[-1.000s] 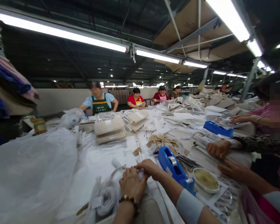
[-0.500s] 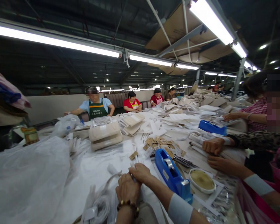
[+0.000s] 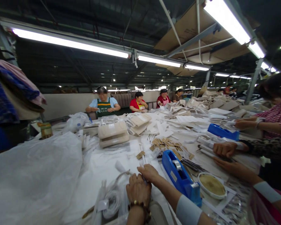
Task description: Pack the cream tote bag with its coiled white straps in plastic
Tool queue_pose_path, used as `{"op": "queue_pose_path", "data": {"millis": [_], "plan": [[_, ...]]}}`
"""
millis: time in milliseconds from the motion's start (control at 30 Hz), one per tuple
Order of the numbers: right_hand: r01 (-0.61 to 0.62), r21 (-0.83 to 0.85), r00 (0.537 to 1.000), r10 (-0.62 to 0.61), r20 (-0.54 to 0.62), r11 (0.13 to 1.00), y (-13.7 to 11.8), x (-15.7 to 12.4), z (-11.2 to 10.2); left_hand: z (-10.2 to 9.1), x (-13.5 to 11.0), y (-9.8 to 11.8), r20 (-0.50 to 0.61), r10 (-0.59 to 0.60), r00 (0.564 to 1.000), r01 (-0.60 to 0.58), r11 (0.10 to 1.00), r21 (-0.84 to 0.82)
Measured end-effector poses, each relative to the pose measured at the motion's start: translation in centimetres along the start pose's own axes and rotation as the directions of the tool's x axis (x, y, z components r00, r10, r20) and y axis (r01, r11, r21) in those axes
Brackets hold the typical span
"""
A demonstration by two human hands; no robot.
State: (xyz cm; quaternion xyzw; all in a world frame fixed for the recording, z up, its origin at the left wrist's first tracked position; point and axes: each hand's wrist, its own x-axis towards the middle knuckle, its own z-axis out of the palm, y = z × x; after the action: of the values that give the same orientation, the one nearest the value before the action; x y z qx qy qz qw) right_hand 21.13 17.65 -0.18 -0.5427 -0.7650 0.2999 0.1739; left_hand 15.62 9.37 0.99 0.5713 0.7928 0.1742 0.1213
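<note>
My left hand, with a bead bracelet at the wrist, is closed on a small white item on the white-covered table. My right hand touches it from the right, fingers pinched on the same item. What the item is I cannot make out. A coiled white cord bundle lies just left of my left hand. A blue tape dispenser stands close to my right forearm.
A round dish of tan paste sits right of the dispenser. Brown paper tags and stacked beige pouches lie further back. A large plastic bag fills the left. A neighbour's hands work at right; several people sit across.
The view shifted slightly; my hands stay together on the small item, at most slightly shifted. The neighbour's hands at right shifted a little.
</note>
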Motion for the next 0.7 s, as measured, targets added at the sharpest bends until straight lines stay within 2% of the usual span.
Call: {"op": "queue_pose_path", "data": {"millis": [133, 233, 300, 333, 400, 467, 533, 567, 633, 700], "plan": [[-0.019, 0.031, 0.995, 0.022, -0.101, 0.999, 0.2, -2.2, -1.0, -0.7, -0.1, -0.2, 0.005, 0.01, 1.0, -0.009, 0.998, -0.062], [0.049, 0.062, 0.981, -0.036, -0.192, 0.997, 0.9, -5.5, -2.1, -3.2, -1.0, -2.5, -0.032, 0.078, 0.996, -0.081, 0.992, -0.1], [0.104, 0.095, 0.974, -0.082, -0.211, 0.99, 1.9, -8.2, -2.4, -5.3, -2.2, -6.0, -0.12, 0.125, 0.985, -0.14, 0.983, -0.122], [0.132, 0.122, 0.969, -0.102, -0.225, 0.984, 2.5, -9.5, -2.5, -6.3, -3.0, -8.2, -0.173, 0.105, 0.979, -0.133, 0.978, -0.158], [0.165, 0.183, 0.959, -0.115, -0.257, 0.969, 3.7, -11.9, -2.1, -7.7, -5.1, -13.2, -0.252, 0.006, 0.968, -0.069, 0.967, -0.244], [0.121, 0.252, 0.969, -0.059, -0.241, 0.96, 4.8, -13.7, -1.3, -7.8, -7.6, -17.8, -0.21, -0.143, 0.967, 0.06, 0.931, -0.361], [0.019, 0.318, 0.991, 0.025, -0.135, 0.948, 5.3, -14.9, 0.0, -6.9, -10.1, -20.7, -0.066, -0.243, 0.968, 0.171, 0.827, -0.535], [-0.019, 0.342, 0.995, 0.05, -0.081, 0.939, 5.3, -15.4, 0.7, -6.2, -11.2, -21.3, 0.008, -0.259, 0.966, 0.206, 0.751, -0.628], [-0.034, 0.371, 0.998, 0.052, -0.04, 0.928, 5.0, -16.0, 2.0, -4.7, -12.8, -21.0, 0.088, -0.267, 0.96, 0.231, 0.567, -0.791], [-0.003, 0.377, 0.996, 0.035, -0.078, 0.926, 4.6, -16.3, 2.8, -3.8, -13.6, -19.3, 0.175, -0.299, 0.938, 0.279, 0.352, -0.893]]}}
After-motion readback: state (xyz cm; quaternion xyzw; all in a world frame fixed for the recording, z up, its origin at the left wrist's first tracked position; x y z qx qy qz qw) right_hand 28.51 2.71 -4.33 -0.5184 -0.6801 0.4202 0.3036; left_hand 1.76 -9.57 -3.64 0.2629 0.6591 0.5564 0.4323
